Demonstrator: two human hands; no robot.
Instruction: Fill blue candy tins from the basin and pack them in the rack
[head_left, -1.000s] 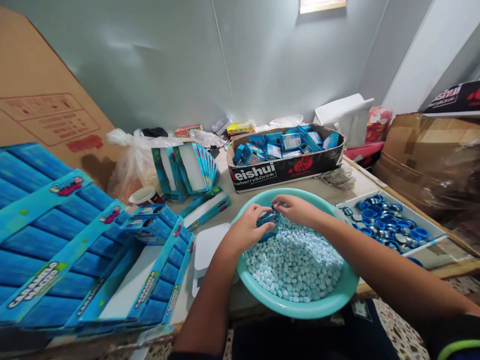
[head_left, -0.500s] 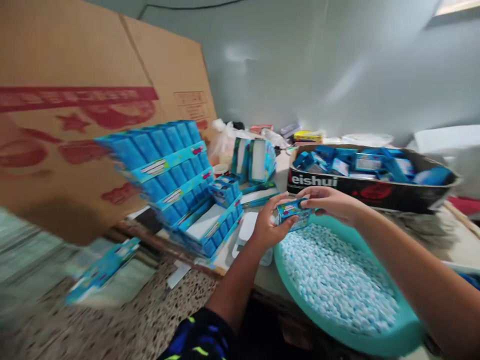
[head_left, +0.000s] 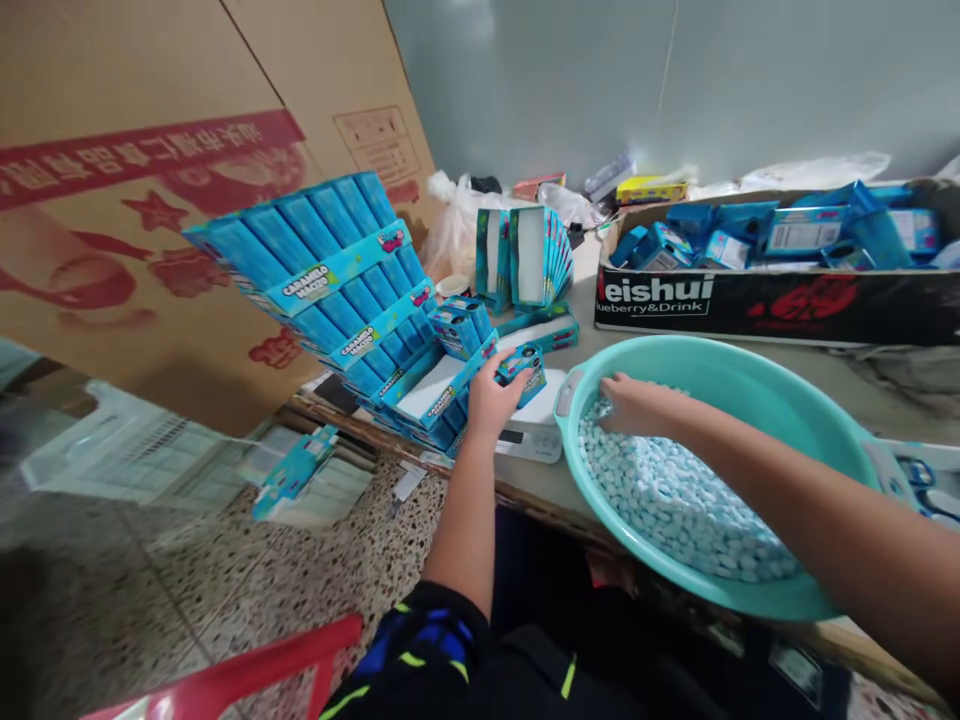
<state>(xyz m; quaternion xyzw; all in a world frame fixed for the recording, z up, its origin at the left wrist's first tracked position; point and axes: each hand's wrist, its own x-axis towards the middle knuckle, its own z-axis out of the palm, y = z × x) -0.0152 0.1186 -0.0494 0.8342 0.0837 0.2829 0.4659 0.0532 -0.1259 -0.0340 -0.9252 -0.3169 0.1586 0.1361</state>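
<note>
My left hand (head_left: 493,395) is closed around a small blue candy box (head_left: 531,378), held over a white digital scale (head_left: 541,442). My right hand (head_left: 630,405) reaches into a turquoise basin (head_left: 750,362), its curled fingers down in small pale blue candies (head_left: 690,500). A shiny, clear bit shows at those fingertips, too small to identify. Left of the scale, stacked display trays (head_left: 352,330) hold rows of blue boxes. Two boxes (head_left: 459,325) stand in the front tray near my left hand.
Behind the basin sits a black carton (head_left: 750,305) full of blue boxes. Folded blue-and-white cardboard pieces (head_left: 529,255) stand by a plastic bag (head_left: 457,225). A large brown carton (head_left: 187,260) rises at left. A red plastic frame (head_left: 247,675) is low at left.
My right hand has left the box and gone down into the candies. My left hand has carried the box left and lower, over the scale. The view has shifted too.
</note>
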